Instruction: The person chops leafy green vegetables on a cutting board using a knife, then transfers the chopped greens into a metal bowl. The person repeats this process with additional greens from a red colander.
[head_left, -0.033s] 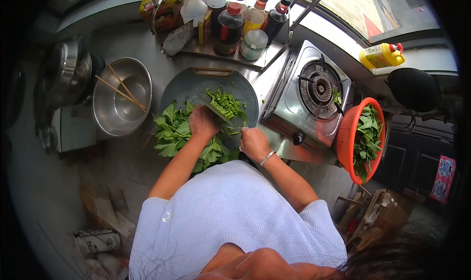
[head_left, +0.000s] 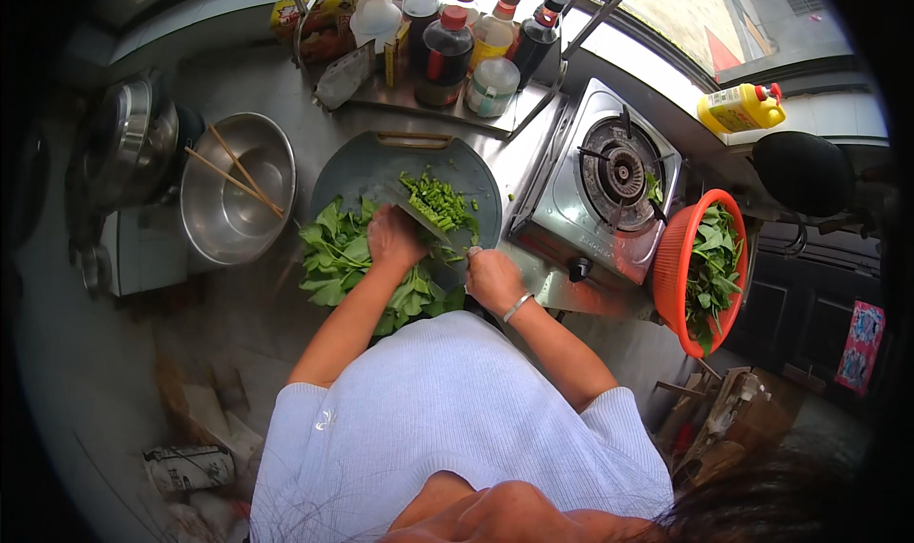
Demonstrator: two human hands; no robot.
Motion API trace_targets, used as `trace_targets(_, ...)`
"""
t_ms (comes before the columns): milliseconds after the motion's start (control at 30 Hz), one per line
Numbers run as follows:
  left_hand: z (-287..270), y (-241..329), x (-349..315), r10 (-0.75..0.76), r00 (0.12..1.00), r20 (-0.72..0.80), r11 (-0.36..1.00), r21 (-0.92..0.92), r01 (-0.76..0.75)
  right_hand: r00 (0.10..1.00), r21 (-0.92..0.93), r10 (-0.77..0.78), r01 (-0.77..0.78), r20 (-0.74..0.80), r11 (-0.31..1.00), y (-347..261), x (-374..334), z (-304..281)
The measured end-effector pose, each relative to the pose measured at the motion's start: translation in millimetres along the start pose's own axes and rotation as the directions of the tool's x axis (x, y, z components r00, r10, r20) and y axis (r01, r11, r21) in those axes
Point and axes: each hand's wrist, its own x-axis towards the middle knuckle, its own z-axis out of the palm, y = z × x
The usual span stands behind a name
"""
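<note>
A round grey-green cutting board [head_left: 352, 167] lies on the counter in front of me. My left hand [head_left: 395, 238] presses down on a bunch of leafy greens [head_left: 335, 250], its fingers curled at the stems. The leaves spread to the left and hang over the board's near edge. In my right hand [head_left: 494, 280] is the handle of a kitchen knife [head_left: 425, 219], whose blade stands beside my left fingers. Just beyond the blade sits a pile of short chopped green stems [head_left: 436, 198]. My fingers cover part of the handle.
Left of the board stands a steel bowl [head_left: 205, 205] with chopsticks [head_left: 233, 179] across it. A gas stove [head_left: 600, 229] is on the right, then a red basket [head_left: 672, 276] of greens. Several sauce bottles [head_left: 444, 56] fill a rack behind the board.
</note>
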Motion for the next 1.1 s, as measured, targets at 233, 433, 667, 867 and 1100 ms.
trace_targets(233, 23, -7, 5, 0.059, 0.997, -0.048, 0.992, 0.119, -0.053, 0.997, -0.032, -0.040, 0.042, 0.069, 0.999, 7, 28, 13)
trace_targets(433, 22, -2, 2, -0.003, 1.000, -0.029, 0.990, 0.138, 0.007, 0.985, -0.030, -0.057, 0.063, 0.162, 0.998, 13, 67, 21)
trace_targets(667, 25, -4, -2, 0.022, 0.996, -0.082, 0.997, 0.080, -0.015, 0.995, -0.024, 0.013, -0.011, 0.098, 1.000, 11, 78, 40)
trace_targets(867, 28, -11, -3, -0.002, 0.989, -0.148, 1.000, -0.018, -0.001, 0.985, 0.087, -0.155, 0.162, -0.078, 0.983, 22, 53, 28)
trace_targets(1100, 22, -12, -3, -0.005, 0.994, -0.111, 1.000, -0.009, 0.004, 0.991, 0.004, -0.087, 0.088, -0.101, 0.996, 27, 48, 7)
